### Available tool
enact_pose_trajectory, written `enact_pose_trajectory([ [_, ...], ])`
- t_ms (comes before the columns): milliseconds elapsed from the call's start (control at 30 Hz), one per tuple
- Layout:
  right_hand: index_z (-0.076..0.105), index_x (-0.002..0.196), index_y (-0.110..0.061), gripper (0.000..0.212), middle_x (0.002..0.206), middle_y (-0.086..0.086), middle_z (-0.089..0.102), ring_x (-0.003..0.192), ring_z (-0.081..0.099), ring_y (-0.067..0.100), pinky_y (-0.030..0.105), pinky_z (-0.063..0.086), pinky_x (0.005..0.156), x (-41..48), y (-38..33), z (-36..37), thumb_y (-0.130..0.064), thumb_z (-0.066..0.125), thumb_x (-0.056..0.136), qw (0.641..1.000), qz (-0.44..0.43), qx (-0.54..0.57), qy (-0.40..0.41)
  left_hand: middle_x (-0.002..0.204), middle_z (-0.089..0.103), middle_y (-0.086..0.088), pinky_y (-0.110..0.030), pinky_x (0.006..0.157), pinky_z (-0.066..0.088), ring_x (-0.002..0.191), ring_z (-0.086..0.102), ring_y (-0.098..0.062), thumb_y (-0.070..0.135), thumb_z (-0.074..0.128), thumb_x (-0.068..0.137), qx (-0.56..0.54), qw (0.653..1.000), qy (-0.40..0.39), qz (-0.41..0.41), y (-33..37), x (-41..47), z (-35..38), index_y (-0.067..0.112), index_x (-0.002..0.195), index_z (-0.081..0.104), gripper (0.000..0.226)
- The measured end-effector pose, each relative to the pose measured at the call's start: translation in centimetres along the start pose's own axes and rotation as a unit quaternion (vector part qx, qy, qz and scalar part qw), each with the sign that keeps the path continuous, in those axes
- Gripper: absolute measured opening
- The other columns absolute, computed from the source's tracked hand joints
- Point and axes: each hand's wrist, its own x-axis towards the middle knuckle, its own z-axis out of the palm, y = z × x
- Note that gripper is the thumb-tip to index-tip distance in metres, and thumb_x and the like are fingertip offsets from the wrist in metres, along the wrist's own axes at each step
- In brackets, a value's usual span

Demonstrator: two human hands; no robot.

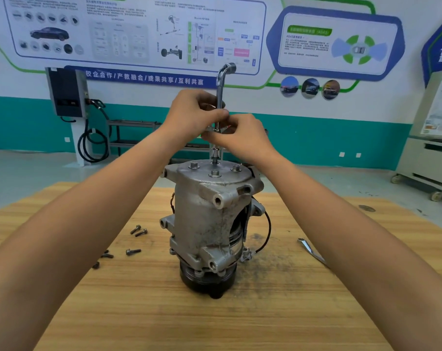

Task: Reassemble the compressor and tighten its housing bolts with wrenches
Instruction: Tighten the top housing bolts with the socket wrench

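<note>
A grey metal compressor stands upright on its black pulley in the middle of a wooden table. Three bolt heads show on its top plate. A chrome L-shaped socket wrench stands vertical with its socket on a bolt at the far side of the top plate. My left hand grips the wrench shaft from the left. My right hand pinches the shaft just below, from the right. The part of the shaft between my fingers is hidden.
Several loose bolts lie on the table left of the compressor. A flat chrome wrench lies to the right, partly under my forearm. A black wire loops off the compressor's right side. A charging unit stands by the far wall.
</note>
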Motion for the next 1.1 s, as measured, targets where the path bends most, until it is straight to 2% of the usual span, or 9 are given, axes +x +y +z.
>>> enact_pose_trajectory([
  [133, 0.064, 0.107, -0.016, 0.019, 0.099, -0.001, 0.067, 0.094, 0.058, 0.01, 0.019, 0.037, 0.065, 0.3, 0.0, -0.9, -0.02, 0.058, 0.09, 0.99, 0.064, 0.053, -0.118, 0.096, 0.067, -0.004, -0.021, 0.086, 0.048, 0.092, 0.064, -0.012, 0.011, 0.067, 0.084, -0.034, 0.999, -0.002, -0.022, -0.1, 0.0, -0.2, 0.006, 0.126, 0.053, 0.044],
  [300, 0.06, 0.124, -0.008, 0.033, 0.109, 0.0, 0.065, 0.083, 0.057, -0.003, 0.003, 0.04, 0.059, 0.4, 0.8, -0.7, -0.015, 0.059, 0.092, 0.992, 0.05, 0.081, -0.076, 0.095, 0.065, -0.005, -0.02, 0.076, 0.049, 0.085, 0.06, -0.01, 0.015, 0.067, 0.084, -0.017, 1.0, -0.001, 0.002, 0.2, -0.2, 0.3, 0.012, 0.113, 0.06, 0.03],
  [467, 0.067, 0.109, -0.012, 0.033, 0.092, -0.006, 0.065, 0.082, 0.059, 0.001, 0.015, 0.044, 0.07, 0.6, 0.9, -0.7, -0.029, 0.073, 0.08, 0.996, 0.035, 0.066, -0.039, 0.105, 0.067, -0.008, -0.026, 0.089, 0.05, 0.096, 0.064, -0.015, 0.012, 0.068, 0.083, -0.016, 0.999, 0.03, -0.032, 0.4, -0.1, 0.2, 0.007, 0.12, 0.06, 0.038],
  [600, 0.063, 0.09, -0.022, 0.004, 0.097, -0.002, 0.067, 0.098, 0.06, 0.012, 0.026, 0.045, 0.085, 0.6, 0.5, -0.9, -0.024, 0.06, 0.089, 0.99, 0.052, 0.046, -0.122, 0.101, 0.066, -0.007, -0.008, 0.062, 0.048, 0.08, 0.062, -0.009, 0.001, 0.052, 0.09, -0.062, 0.997, -0.01, -0.041, 1.0, -0.2, 0.4, 0.003, 0.117, 0.058, 0.028],
  [767, 0.059, 0.08, -0.016, 0.015, 0.072, -0.006, 0.058, 0.073, 0.056, 0.01, 0.024, 0.042, 0.063, 0.6, 0.5, -0.5, -0.028, 0.066, 0.085, 0.998, 0.028, -0.014, -0.048, 0.09, 0.063, 0.0, -0.021, 0.079, 0.048, 0.087, 0.06, -0.011, 0.019, 0.064, 0.086, -0.005, 1.0, -0.014, -0.019, 0.8, -0.1, 0.6, 0.014, 0.099, 0.063, 0.014],
  [867, 0.059, 0.07, -0.014, 0.029, 0.064, -0.004, 0.055, 0.065, 0.053, 0.011, 0.027, 0.04, 0.059, 0.8, 0.5, -0.5, -0.038, 0.072, 0.078, 0.999, 0.028, -0.027, -0.035, 0.095, 0.066, -0.003, -0.028, 0.085, 0.05, 0.09, 0.063, -0.013, 0.016, 0.068, 0.083, 0.032, 0.999, 0.001, -0.016, 0.4, 0.1, 0.4, 0.011, 0.108, 0.065, 0.025],
  [933, 0.065, 0.084, -0.01, 0.029, 0.081, 0.004, 0.065, 0.081, 0.061, 0.016, 0.028, 0.047, 0.073, 1.0, 0.4, -0.7, -0.038, 0.067, 0.083, 0.995, 0.055, 0.007, -0.087, 0.102, 0.067, -0.008, -0.027, 0.086, 0.051, 0.093, 0.064, -0.015, 0.012, 0.067, 0.083, 0.013, 1.0, -0.008, -0.022, 0.5, 0.1, 0.1, 0.007, 0.119, 0.06, 0.037],
  [1000, 0.066, 0.093, -0.011, 0.017, 0.103, 0.01, 0.067, 0.102, 0.061, 0.022, 0.038, 0.045, 0.096, 1.0, 0.4, -0.9, -0.027, 0.06, 0.088, 0.988, 0.072, 0.036, -0.128, 0.106, 0.068, -0.013, -0.027, 0.088, 0.051, 0.096, 0.065, -0.018, 0.006, 0.062, 0.086, -0.035, 0.998, -0.039, -0.028, 0.8, -0.1, 0.1, 0.007, 0.114, 0.059, 0.028],
  [1100, 0.064, 0.089, -0.013, 0.008, 0.103, 0.012, 0.068, 0.104, 0.062, 0.023, 0.038, 0.045, 0.098, 0.8, 0.4, -0.9, -0.014, 0.056, 0.09, 0.99, 0.067, 0.046, -0.119, 0.1, 0.068, -0.014, -0.028, 0.083, 0.048, 0.09, 0.063, -0.021, 0.014, 0.056, 0.09, 0.046, 0.999, -0.027, -0.001, 0.8, 0.0, 0.5, 0.006, 0.099, 0.063, 0.014],
])
